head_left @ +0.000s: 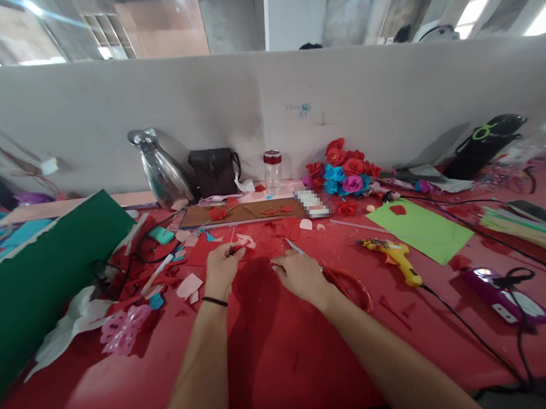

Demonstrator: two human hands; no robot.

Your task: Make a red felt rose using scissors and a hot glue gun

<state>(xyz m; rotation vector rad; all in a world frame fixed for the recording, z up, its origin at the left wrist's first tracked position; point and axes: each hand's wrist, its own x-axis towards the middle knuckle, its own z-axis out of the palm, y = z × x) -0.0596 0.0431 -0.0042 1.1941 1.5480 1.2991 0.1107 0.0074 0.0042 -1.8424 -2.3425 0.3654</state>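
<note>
My left hand is closed in a pinch on a thin upright stick; whether it is wire or wood I cannot make out. Just beyond those fingers lie pale pink paper scraps. To the right, my right hand reaches low over the red tabletop, fingers stretched leftward and a little apart, with nothing visible in them. A pair of scissors with red handles lies under and beside that hand, and its blade points away past the knuckles.
A yellow glue gun with its cord and a green sheet lie right. Behind stand paper flowers, a glass jar, a dark bag and a steel jug. A green board stands left.
</note>
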